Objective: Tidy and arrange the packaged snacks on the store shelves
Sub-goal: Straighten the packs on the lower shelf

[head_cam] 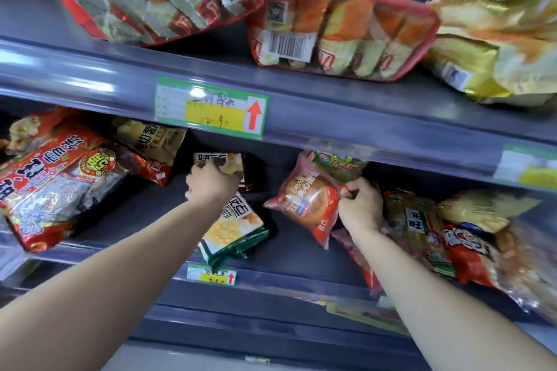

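On the lower shelf [301, 250], my left hand [209, 184] grips the top of a brown-edged snack pack [224, 161] standing at the back. A white and green pack with a corn picture [233, 232] lies just below that hand, at the shelf front. My right hand [360, 205] pinches the right edge of a pink bread packet [307, 199] and holds it tilted above the shelf. Behind it a green-topped packet [339, 164] leans under the upper shelf.
Big red bags [54, 178] fill the lower shelf's left. Mixed red, green and yellow packets [452, 235] pile up on its right. The upper shelf [361, 117] carries red multipacks [337, 36] and a yellow bag [500, 39]. A green price tag [211, 107] sits on its front rail.
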`<control>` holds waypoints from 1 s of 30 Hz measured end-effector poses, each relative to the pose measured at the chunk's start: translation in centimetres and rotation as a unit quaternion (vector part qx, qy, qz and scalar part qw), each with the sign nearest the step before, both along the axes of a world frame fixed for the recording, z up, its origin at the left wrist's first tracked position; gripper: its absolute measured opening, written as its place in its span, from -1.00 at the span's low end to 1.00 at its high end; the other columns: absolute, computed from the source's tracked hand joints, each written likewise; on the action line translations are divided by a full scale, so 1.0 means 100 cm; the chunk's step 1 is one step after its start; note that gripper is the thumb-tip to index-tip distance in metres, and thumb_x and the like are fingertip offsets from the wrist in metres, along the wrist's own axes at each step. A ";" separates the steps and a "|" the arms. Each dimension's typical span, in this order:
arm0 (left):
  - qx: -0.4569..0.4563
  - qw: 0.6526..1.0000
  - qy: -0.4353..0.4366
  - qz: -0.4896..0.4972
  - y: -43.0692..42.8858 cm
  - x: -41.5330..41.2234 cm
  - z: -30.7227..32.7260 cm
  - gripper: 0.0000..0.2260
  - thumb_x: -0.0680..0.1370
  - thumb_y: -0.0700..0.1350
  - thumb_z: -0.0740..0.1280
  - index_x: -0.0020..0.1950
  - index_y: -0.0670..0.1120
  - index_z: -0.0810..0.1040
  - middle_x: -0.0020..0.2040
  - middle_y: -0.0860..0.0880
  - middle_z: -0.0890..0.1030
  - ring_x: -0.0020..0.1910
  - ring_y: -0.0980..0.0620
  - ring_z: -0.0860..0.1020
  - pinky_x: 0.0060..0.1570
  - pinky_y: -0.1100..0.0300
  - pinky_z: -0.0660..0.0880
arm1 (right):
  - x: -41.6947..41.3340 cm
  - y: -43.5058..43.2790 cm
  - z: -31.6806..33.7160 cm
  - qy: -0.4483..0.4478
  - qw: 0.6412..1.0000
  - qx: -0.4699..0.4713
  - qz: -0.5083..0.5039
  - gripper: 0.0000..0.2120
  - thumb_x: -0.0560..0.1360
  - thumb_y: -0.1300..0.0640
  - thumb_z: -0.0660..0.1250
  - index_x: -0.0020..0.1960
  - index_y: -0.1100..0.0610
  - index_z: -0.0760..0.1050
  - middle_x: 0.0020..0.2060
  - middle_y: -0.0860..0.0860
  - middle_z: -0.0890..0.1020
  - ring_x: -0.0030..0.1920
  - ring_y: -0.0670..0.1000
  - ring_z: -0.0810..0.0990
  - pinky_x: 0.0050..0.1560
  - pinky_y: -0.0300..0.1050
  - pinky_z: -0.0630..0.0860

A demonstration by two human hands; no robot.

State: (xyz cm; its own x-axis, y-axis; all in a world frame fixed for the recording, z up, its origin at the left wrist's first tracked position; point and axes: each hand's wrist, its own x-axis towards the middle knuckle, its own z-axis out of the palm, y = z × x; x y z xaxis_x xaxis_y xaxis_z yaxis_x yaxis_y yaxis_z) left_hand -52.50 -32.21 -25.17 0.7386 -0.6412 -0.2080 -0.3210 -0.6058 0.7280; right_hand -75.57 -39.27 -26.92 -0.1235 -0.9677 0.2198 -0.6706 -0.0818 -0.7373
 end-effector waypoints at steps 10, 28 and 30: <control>-0.109 0.930 0.343 -0.070 0.028 -0.140 0.013 -0.36 0.38 0.12 0.51 0.32 -0.16 0.39 0.15 -0.18 0.58 -0.20 -0.09 0.60 -0.20 -0.03 0.63 | -0.069 0.026 0.026 -0.124 0.992 -0.010 -0.013 -0.89 0.46 0.25 0.31 -0.21 0.09 0.50 -0.13 0.13 0.62 -0.05 0.17 0.57 0.02 0.00 0.51; -0.137 0.982 -0.006 -0.131 -0.022 -0.217 0.001 -0.79 0.48 -0.25 0.37 -0.31 -0.03 0.48 -0.19 -0.05 0.61 -0.15 -0.06 0.54 -0.18 0.20 0.38 | -0.173 0.008 0.018 -0.169 0.979 0.096 0.062 -0.79 0.47 0.23 0.35 -0.25 -0.05 0.52 -0.21 -0.06 0.60 -0.12 0.08 0.64 -0.04 0.14 0.61; -0.125 0.983 -0.016 -0.133 -0.036 -0.217 -0.004 -0.89 0.49 -0.24 0.36 -0.22 -0.07 0.54 -0.14 -0.09 0.64 -0.14 -0.08 0.54 -0.18 0.21 0.36 | -0.186 -0.007 0.013 -0.150 0.981 0.124 0.021 -0.78 0.49 0.27 0.28 -0.20 -0.04 0.52 -0.13 -0.05 0.62 -0.11 0.06 0.64 -0.04 0.14 0.61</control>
